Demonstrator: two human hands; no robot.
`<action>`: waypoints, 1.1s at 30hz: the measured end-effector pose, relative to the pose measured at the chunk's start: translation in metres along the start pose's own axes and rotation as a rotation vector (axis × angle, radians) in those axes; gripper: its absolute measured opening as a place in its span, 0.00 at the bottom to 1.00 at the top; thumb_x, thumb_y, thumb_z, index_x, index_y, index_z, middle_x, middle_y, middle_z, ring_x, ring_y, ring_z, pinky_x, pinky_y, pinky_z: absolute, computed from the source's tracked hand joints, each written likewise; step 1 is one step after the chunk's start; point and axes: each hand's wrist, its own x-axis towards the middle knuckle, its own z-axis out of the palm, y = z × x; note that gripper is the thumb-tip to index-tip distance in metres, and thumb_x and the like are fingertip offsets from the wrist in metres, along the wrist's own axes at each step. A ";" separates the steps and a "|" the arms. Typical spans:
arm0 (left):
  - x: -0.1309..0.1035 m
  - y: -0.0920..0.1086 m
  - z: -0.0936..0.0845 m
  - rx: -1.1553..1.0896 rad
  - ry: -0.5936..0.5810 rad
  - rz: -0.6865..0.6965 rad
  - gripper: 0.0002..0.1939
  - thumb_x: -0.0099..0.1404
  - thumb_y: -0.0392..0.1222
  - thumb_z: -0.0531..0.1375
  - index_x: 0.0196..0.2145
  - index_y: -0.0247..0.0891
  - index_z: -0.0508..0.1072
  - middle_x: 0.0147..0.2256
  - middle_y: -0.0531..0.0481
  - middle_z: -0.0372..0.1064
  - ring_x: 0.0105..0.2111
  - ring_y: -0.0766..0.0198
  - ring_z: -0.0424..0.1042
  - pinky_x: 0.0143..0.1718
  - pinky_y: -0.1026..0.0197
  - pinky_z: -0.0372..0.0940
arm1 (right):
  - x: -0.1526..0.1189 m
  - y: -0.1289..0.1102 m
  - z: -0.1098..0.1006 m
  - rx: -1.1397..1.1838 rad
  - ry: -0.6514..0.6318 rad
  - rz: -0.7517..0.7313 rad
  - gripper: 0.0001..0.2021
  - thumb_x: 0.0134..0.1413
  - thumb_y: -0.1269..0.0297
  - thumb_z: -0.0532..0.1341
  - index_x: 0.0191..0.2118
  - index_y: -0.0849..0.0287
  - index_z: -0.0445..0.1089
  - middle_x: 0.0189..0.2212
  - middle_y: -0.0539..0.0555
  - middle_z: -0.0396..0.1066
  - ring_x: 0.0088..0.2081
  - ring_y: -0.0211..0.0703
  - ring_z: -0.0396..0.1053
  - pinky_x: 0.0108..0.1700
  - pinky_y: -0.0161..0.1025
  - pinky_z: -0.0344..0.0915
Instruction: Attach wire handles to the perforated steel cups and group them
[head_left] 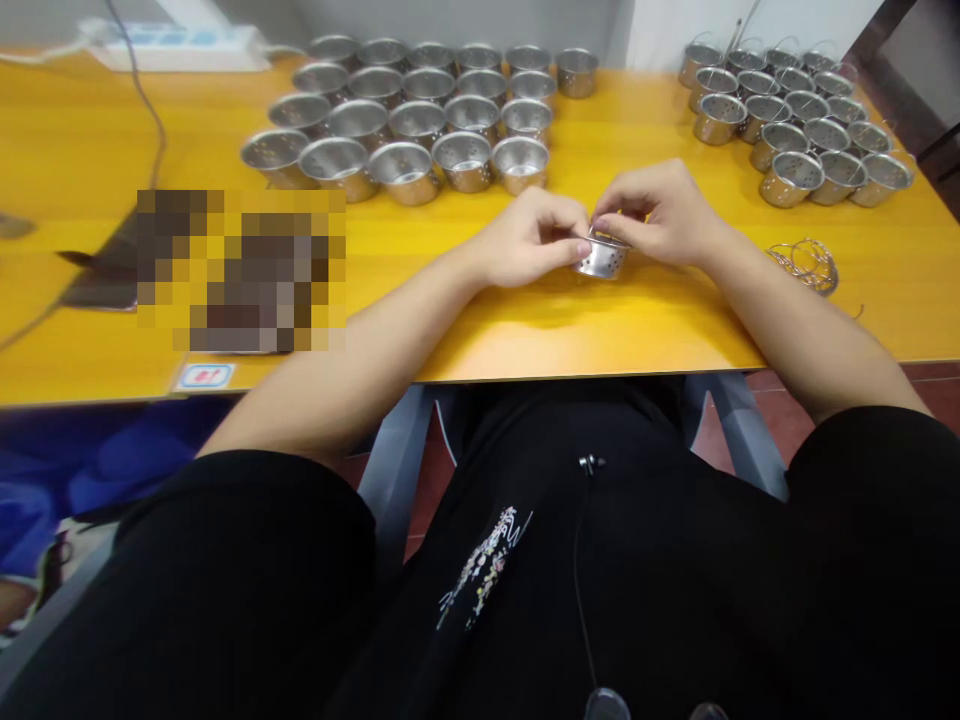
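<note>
A small perforated metal cup (602,260) is held just above the yellow table. My left hand (534,238) grips its left rim, thumb on the outer wall. At the cup's top edge, my right hand (651,215) pinches a thin wire handle (592,228), most of which is hidden by the fingers. Right of my right forearm lies a tangled pile of loose wire handles (814,265) on the table.
Rows of perforated cups without visible handles (405,172) stand at the back left. More cups, several with wire handles (791,180), stand back right. A white power strip (180,48), a cable and a blurred-out dark object (255,280) are on the left.
</note>
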 end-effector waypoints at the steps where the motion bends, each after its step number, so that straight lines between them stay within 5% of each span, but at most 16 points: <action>1: 0.000 -0.001 0.000 -0.003 -0.002 0.014 0.42 0.69 0.88 0.81 0.30 0.43 0.85 0.31 0.45 0.82 0.31 0.57 0.77 0.40 0.53 0.71 | 0.000 -0.002 0.000 0.018 -0.001 0.020 0.18 0.69 0.43 0.84 0.38 0.47 0.84 0.32 0.53 0.83 0.31 0.53 0.74 0.31 0.49 0.70; 8: -0.001 0.005 0.003 0.103 0.001 0.062 0.36 0.73 0.84 0.81 0.35 0.46 0.93 0.38 0.41 0.89 0.39 0.50 0.87 0.49 0.49 0.78 | 0.001 -0.008 -0.002 0.087 0.006 0.121 0.16 0.61 0.49 0.87 0.37 0.47 0.84 0.28 0.50 0.79 0.30 0.51 0.72 0.30 0.47 0.68; 14: -0.002 0.001 0.001 0.181 0.049 0.022 0.30 0.65 0.74 0.89 0.37 0.45 0.93 0.45 0.40 0.88 0.49 0.46 0.88 0.60 0.46 0.80 | 0.005 -0.006 -0.006 0.077 0.029 0.104 0.15 0.56 0.50 0.88 0.38 0.43 0.85 0.41 0.56 0.87 0.44 0.63 0.82 0.37 0.53 0.76; 20: -0.002 -0.017 -0.001 0.103 0.161 -0.102 0.48 0.46 0.68 0.98 0.54 0.45 0.85 0.67 0.34 0.78 0.68 0.36 0.81 0.56 0.50 0.83 | 0.005 0.008 -0.001 0.052 0.031 0.065 0.12 0.63 0.53 0.85 0.40 0.45 0.84 0.44 0.57 0.88 0.45 0.64 0.85 0.45 0.58 0.81; 25: -0.004 -0.027 -0.002 -0.058 0.111 -0.217 0.63 0.43 0.67 0.99 0.66 0.46 0.76 0.73 0.32 0.75 0.60 0.39 0.88 0.60 0.44 0.85 | 0.004 0.016 0.003 0.015 0.005 0.061 0.07 0.66 0.55 0.82 0.42 0.45 0.85 0.46 0.57 0.90 0.46 0.64 0.86 0.49 0.59 0.82; 33: -0.004 -0.023 -0.002 -0.193 0.129 -0.287 0.57 0.51 0.54 0.97 0.69 0.48 0.73 0.59 0.39 0.88 0.53 0.44 0.93 0.58 0.45 0.87 | 0.004 0.011 0.007 0.021 0.000 0.132 0.09 0.68 0.52 0.80 0.42 0.45 0.84 0.36 0.55 0.88 0.41 0.63 0.85 0.45 0.57 0.82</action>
